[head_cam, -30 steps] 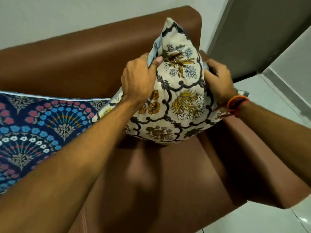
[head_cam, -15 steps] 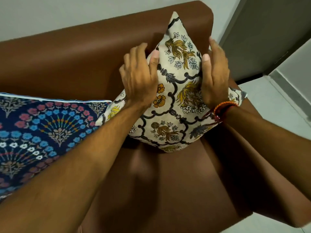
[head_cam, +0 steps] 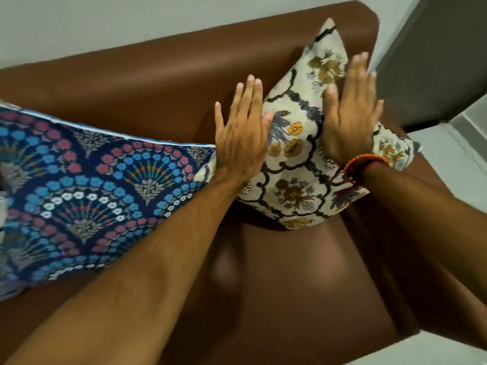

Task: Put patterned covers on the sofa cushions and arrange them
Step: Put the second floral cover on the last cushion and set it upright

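A cream cushion (head_cam: pixel 297 169) with yellow flowers and dark scrollwork stands on one corner in the right corner of the brown sofa (head_cam: pixel 163 83), leaning on the backrest. My left hand (head_cam: pixel 241 133) lies flat against its left side, fingers straight and apart. My right hand (head_cam: pixel 350 111), an orange thread band at the wrist, lies flat on its front face, fingers spread. Neither hand grips the fabric. A navy cushion (head_cam: pixel 87 191) with blue, pink and white fan flowers leans on the backrest to the left, touching the cream one's left corner.
The sofa's brown seat (head_cam: pixel 284 285) lies bare in front of the cream cushion. The right armrest (head_cam: pixel 411 233) runs along under my right forearm. A grey door (head_cam: pixel 434 56) and pale floor tiles (head_cam: pixel 453 164) lie beyond the sofa's right end.
My hands let go of the cream cushion's top edges and now lie flat and open on it. The cushion has settled back into the sofa's right corner.
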Motion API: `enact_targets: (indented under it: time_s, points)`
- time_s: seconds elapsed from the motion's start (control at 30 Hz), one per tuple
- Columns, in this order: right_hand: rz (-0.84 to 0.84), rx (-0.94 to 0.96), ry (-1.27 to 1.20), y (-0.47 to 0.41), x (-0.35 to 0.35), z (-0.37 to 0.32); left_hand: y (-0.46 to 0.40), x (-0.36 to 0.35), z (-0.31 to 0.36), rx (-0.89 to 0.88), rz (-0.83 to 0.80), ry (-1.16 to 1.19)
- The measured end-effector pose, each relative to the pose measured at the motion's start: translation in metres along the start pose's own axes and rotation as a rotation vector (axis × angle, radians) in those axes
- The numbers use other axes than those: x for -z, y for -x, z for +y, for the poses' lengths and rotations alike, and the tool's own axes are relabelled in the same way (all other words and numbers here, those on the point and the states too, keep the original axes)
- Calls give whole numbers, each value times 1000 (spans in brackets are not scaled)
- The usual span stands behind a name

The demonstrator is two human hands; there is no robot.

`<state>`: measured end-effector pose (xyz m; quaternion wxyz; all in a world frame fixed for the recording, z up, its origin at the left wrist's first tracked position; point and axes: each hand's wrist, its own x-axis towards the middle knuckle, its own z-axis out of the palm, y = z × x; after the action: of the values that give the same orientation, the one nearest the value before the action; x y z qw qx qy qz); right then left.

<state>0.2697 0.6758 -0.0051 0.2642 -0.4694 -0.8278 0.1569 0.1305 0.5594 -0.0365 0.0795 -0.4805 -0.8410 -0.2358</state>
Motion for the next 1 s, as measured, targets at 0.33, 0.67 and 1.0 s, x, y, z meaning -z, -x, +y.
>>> enact_targets:
  time_s: [0.33, 0.67, 1.0]
  points:
    - [-239, 614, 38, 109, -73, -200, 91, 138, -173, 72, 139, -259]
    - [-398, 550, -41, 159, -141, -299, 137, 184, -285, 268, 77, -300]
    - [-247, 515, -50, 184, -147, -364, 159, 225, -343, 302, 133, -305]
